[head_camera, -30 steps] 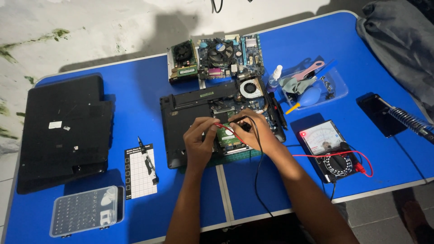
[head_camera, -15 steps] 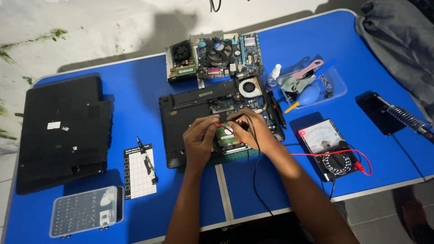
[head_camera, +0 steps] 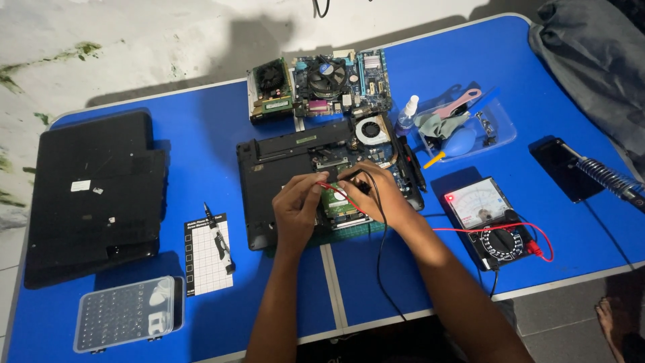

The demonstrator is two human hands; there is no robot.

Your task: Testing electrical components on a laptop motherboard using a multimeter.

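An opened black laptop base [head_camera: 269, 175] with its green circuit board exposed lies in the middle of the blue table [head_camera: 201, 128]. My left hand [head_camera: 295, 205] pinches a red test probe [head_camera: 327, 186] over the board. My right hand [head_camera: 373, 191] holds a black test probe [head_camera: 363, 185] beside it, tip down on the board. A red lead [head_camera: 510, 228] and a black lead run from the probes to the analogue multimeter [head_camera: 487, 218] at my right.
A desktop motherboard with fan [head_camera: 322, 81] lies behind the laptop. A clear tray [head_camera: 500, 131] holds a blue blower, cloth and tools. Left: black laptop covers [head_camera: 94, 195], a screw chart with screwdriver [head_camera: 208, 252], a bit case [head_camera: 127, 312]. Right: soldering iron stand [head_camera: 605, 175].
Both hands stay on the laptop board; the probe tips shift only slightly between the frames. Nothing else on the table has moved.
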